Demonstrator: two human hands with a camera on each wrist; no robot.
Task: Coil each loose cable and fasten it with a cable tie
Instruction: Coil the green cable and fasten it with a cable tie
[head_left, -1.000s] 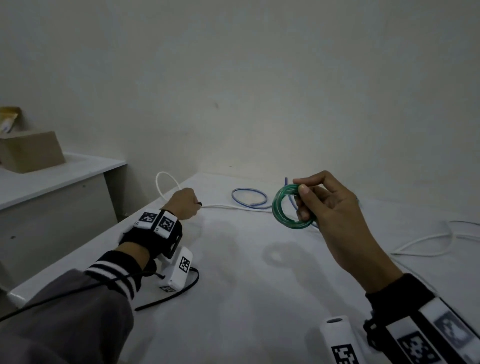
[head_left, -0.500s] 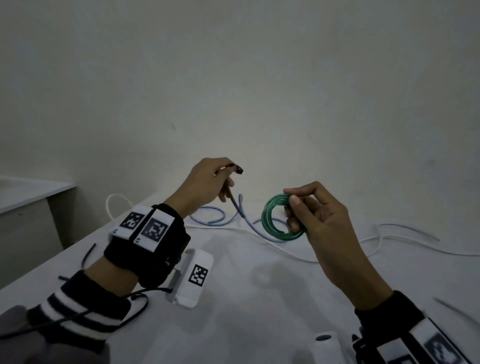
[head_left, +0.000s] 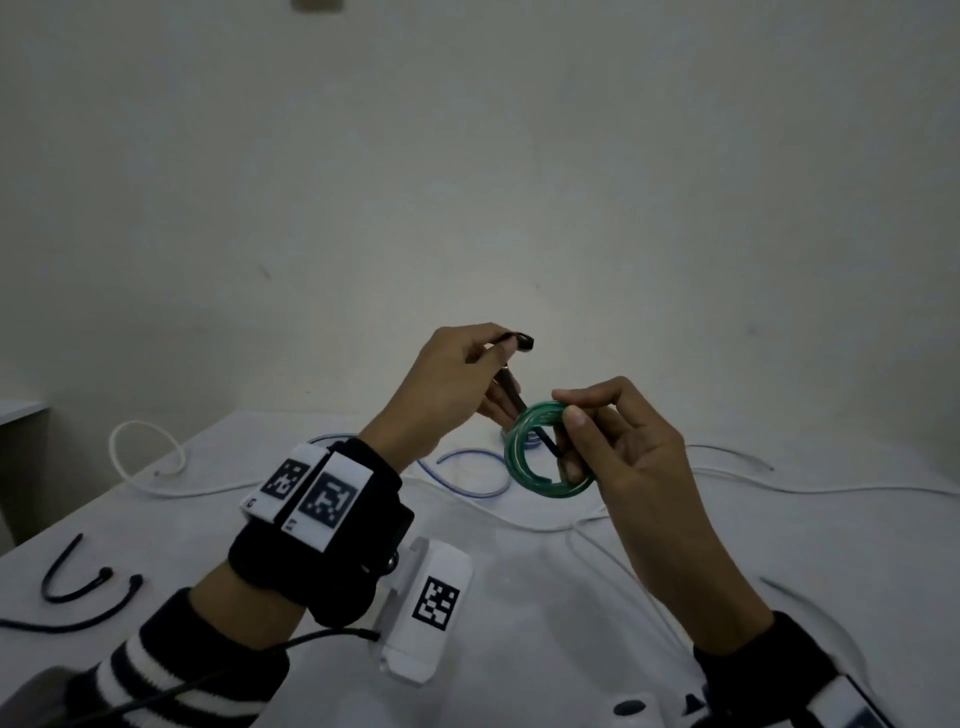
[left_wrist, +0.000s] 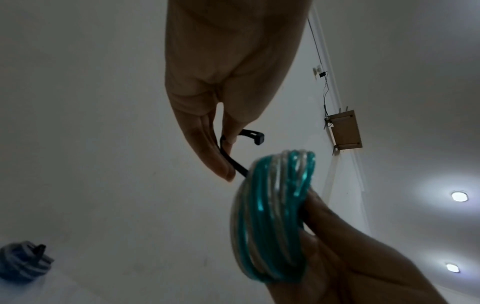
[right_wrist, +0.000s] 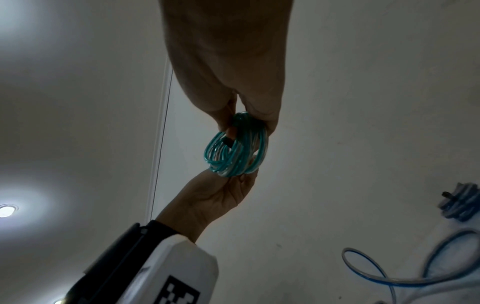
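Observation:
My right hand (head_left: 597, 436) pinches a tight green cable coil (head_left: 540, 480) and holds it up above the white table (head_left: 519, 597). My left hand (head_left: 467, 384) pinches a black cable tie (head_left: 514, 395). The tie's tail runs down through the middle of the coil. Its head (head_left: 525, 342) sticks up past my fingers. The left wrist view shows the tie (left_wrist: 233, 162) meeting the coil (left_wrist: 270, 216). Seen from the right wrist, the coil (right_wrist: 233, 152) sits between both hands.
Loose white cables (head_left: 779, 486) and a blue cable (head_left: 467, 475) trail over the table behind my hands. Spare black cable ties (head_left: 78, 587) lie at the left edge. A tied blue coil (right_wrist: 462, 203) rests farther back. A wall stands close behind.
My left hand picked a black tie up off the table, carried it right to the coil, and its tail now passes through the coil. My right hand stayed put with the coil.

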